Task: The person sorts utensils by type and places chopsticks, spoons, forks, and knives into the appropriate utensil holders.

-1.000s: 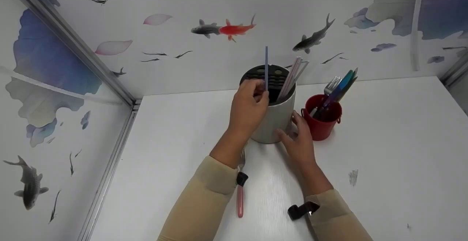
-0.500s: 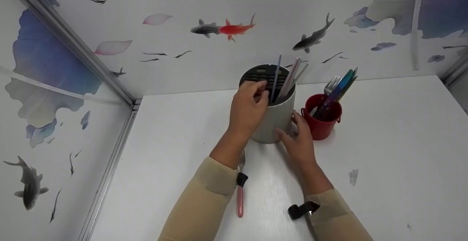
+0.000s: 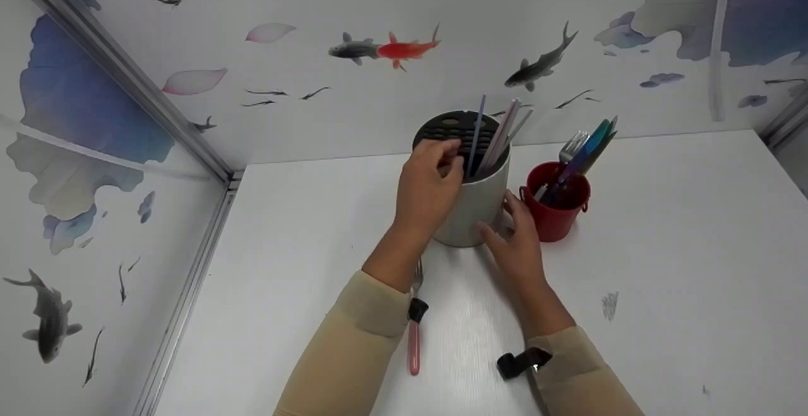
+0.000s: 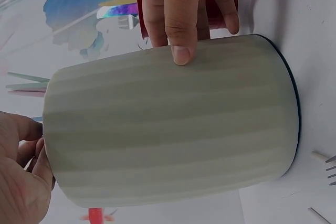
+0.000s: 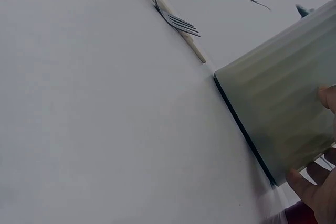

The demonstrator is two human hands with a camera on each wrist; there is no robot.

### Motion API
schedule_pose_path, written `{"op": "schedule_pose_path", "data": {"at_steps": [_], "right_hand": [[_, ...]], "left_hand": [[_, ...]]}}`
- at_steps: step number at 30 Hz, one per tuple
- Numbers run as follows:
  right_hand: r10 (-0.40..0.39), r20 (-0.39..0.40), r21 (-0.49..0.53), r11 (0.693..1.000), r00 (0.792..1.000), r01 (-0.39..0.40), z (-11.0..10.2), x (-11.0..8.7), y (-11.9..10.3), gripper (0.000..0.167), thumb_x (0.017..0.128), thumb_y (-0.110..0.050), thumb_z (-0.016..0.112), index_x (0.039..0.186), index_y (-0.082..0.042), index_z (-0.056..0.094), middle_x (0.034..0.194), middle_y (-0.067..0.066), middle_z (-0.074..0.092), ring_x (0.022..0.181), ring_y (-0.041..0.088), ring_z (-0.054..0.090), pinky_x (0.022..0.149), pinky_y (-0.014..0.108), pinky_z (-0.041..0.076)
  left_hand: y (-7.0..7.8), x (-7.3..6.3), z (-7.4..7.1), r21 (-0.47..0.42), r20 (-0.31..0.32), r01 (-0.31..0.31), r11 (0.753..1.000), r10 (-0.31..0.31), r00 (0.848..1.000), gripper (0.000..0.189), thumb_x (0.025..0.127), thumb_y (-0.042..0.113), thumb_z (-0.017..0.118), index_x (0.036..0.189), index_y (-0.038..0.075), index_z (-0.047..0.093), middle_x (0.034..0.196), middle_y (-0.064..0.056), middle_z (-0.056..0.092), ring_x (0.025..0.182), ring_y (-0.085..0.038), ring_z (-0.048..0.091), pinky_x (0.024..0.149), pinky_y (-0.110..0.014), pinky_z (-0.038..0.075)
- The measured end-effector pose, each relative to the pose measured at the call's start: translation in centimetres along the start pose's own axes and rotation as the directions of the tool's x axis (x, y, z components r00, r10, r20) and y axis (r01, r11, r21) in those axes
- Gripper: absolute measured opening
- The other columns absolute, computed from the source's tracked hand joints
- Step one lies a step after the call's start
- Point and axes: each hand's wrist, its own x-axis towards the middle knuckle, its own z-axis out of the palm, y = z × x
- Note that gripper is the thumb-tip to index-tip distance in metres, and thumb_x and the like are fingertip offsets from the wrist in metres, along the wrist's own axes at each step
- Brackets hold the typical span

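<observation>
A tall pale grey-green utensil holder (image 3: 472, 211) with a black slotted insert stands upright on the table. My left hand (image 3: 426, 182) is at its near left rim, fingers bent and loosely apart. Just right of those fingertips, a thin blue straw (image 3: 476, 129) leans inside the holder, out of their grasp. Several pink and pale straws (image 3: 504, 130) stand beside it. Low on the holder's right side, my right hand (image 3: 517, 245) grips the wall, thumb in front and fingers round the side. The left wrist view shows that thumb (image 4: 181, 43) against the wall.
A red bucket (image 3: 553, 220) holding a fork (image 3: 573, 148) and colourful cutlery handles stands close right of my right hand. Another fork (image 5: 178, 23) lies on the table near the left forearm, alongside a beige stick (image 5: 191, 48). A fish-patterned wall (image 3: 284, 119) rises behind.
The blue straw, upright in my left fingers one second ago, was let go and now leans lower and to the right in the holder. Both hands have stayed in place.
</observation>
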Motion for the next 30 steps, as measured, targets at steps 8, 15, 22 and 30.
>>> {"op": "schedule_pose_path", "data": {"at_steps": [8,15,22,30], "right_hand": [[0.018,0.008,0.002,1.0,1.0,-0.018,0.2,-0.4,-0.2,0.077,0.098,-0.022,0.073,0.163,-0.023,0.032,0.169,0.002,0.034,0.156,0.026,0.034,0.122,0.053,0.039],[0.012,-0.005,-0.001,1.0,1.0,-0.012,0.1,-0.1,-0.2,0.077,0.098,-0.023,0.073,0.163,-0.024,0.033,0.169,0.001,0.035,0.156,0.027,0.034,0.122,0.054,0.039],[0.008,-0.001,0.013,1.0,1.0,-0.008,-0.1,-0.1,-0.1,0.075,0.098,-0.022,0.072,0.163,-0.024,0.033,0.168,0.001,0.035,0.155,0.026,0.035,0.122,0.053,0.039],[-0.01,-0.017,-0.027,1.0,1.0,0.009,-0.1,-0.2,-0.1,0.074,0.099,-0.024,0.071,0.163,-0.021,0.033,0.168,0.005,0.036,0.153,0.028,0.038,0.121,0.051,0.041]], "left_hand": [[0.0,-0.3,-0.1,-0.026,0.006,0.025,0.999,-0.025,1.0,0.026,0.101,0.011,0.066,0.126,0.005,0.071,0.117,-0.006,0.066,0.108,-0.011,0.067,0.095,-0.016,0.056],[0.2,-0.1,-0.2,-0.087,0.026,0.037,0.996,-0.035,0.999,0.026,0.101,0.011,0.066,0.126,0.003,0.07,0.117,-0.007,0.065,0.108,-0.011,0.066,0.095,-0.016,0.056],[0.3,-0.4,-0.1,-0.12,0.058,0.031,0.992,-0.024,0.998,0.028,0.101,0.01,0.066,0.128,0.002,0.068,0.116,-0.007,0.063,0.105,-0.011,0.066,0.093,-0.017,0.056],[0.1,-1.1,-0.2,-0.166,0.029,-0.026,0.986,0.031,0.999,0.028,0.101,0.012,0.066,0.128,0.003,0.068,0.114,-0.007,0.063,0.1,-0.011,0.064,0.09,-0.018,0.057]]}}
